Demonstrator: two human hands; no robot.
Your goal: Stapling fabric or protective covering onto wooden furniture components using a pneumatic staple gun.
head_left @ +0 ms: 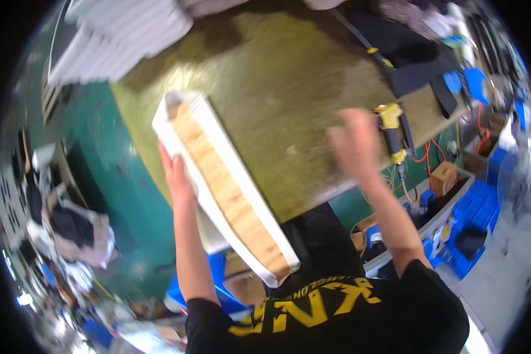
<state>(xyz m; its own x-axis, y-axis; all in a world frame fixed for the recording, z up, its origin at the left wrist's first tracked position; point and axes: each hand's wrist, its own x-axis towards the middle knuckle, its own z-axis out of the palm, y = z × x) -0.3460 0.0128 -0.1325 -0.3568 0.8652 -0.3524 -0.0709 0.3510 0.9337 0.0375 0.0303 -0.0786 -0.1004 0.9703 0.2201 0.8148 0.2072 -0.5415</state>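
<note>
A long narrow board [227, 189] lies slantwise over the table's near left part, bare wood up, with white cloth wrapped round its sides and turned over its edges. Against its left side rests my left hand [178, 177], fingers curled along the cloth and steadying it. Off to the right, my right hand [357, 144] hangs over the table, blurred by motion, thumb apart from the fingers and nothing visible in it. Just beyond it, by the table's right edge, sits a yellow and black air stapler [391, 131].
White padded pieces [118, 41] are stacked at the table's far left. Black cloth [422, 76] lies at the far right of the olive table [277, 76]. Red hoses [430, 156] hang there, above blue bins [475, 212] and a cardboard box [444, 177].
</note>
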